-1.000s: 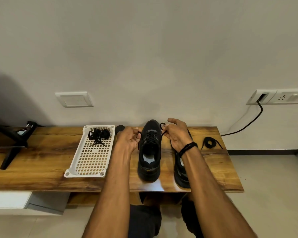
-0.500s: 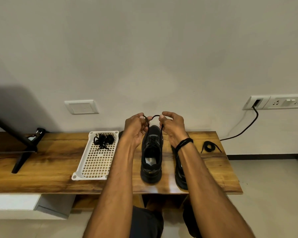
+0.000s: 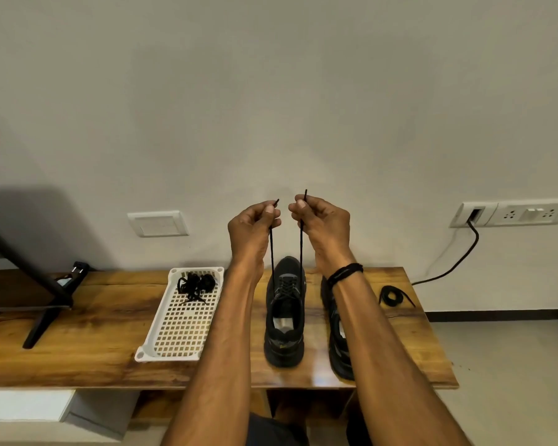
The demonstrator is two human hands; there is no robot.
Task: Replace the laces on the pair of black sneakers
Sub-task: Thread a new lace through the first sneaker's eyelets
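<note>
1. Both hands have risen from the shoe's tongue, drawing the lace [image 3: 301, 249] ends high and taut; the left hand [image 3: 253, 225] and the right hand [image 3: 322, 220] each pinch one tip in a thumb-and-finger grip.
2. Toe to the wall, the laced sneaker [image 3: 284, 313] stands upright on the desk [image 3: 94, 333]; its partner [image 3: 337, 342] sits just beside it, partly under the right forearm.
3. Done well, the pull stays even and the tips level, so both tails match before tying.
4. Thin black cord, matte mesh upper; a tangle of laces [image 3: 194, 284] lies in the white perforated tray [image 3: 196, 270], a coiled lace [image 3: 392, 295] on the glossy wood grain.
</note>
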